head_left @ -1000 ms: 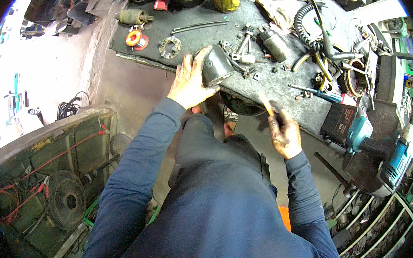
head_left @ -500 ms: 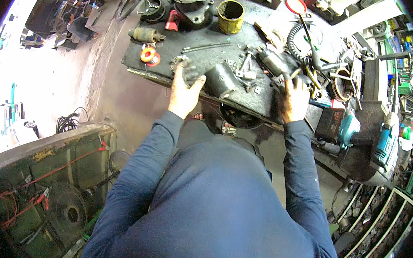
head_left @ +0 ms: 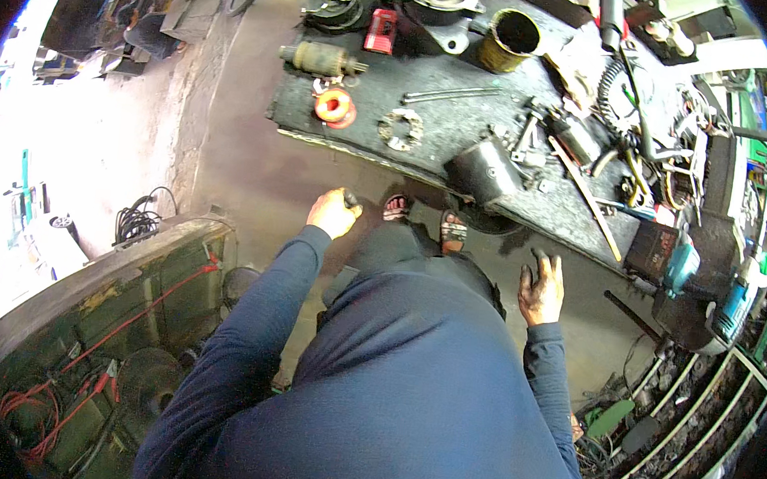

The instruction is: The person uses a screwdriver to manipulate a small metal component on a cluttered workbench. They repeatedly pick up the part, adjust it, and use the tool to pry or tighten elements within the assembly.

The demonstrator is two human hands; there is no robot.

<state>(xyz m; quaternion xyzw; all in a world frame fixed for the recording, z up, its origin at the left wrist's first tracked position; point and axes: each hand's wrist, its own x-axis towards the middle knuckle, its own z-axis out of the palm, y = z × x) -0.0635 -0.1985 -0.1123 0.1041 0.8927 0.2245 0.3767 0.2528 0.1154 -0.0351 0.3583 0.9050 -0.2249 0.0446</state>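
Note:
My left hand (head_left: pixel 334 212) hangs off the bench's near edge with curled fingers; something dark at its fingertips is too small to make out. My right hand (head_left: pixel 543 290) is open, fingers apart and dirty, below the bench edge. On the dark workbench (head_left: pixel 449 117), nearest the hands, lie a black metal cylinder (head_left: pixel 481 170) on its side and a long thin wooden-looking stick (head_left: pixel 585 197). Farther left are a ringed metal part (head_left: pixel 400 130), an orange spool (head_left: pixel 334 107) and an armature (head_left: pixel 319 59).
A yellow can (head_left: pixel 510 43), red box (head_left: pixel 381 29) and tangled hoses fill the back and right of the bench. A cordless tool (head_left: pixel 680 265) is at right, above a barred rack (head_left: pixel 695 431). A green panel (head_left: pixel 94 315) with red cables borders my left. A round basin sits under the bench.
Both hands have drawn back from the bench toward me. My left hand has let go of the black cylinder; the stick my right hand held now lies on the bench.

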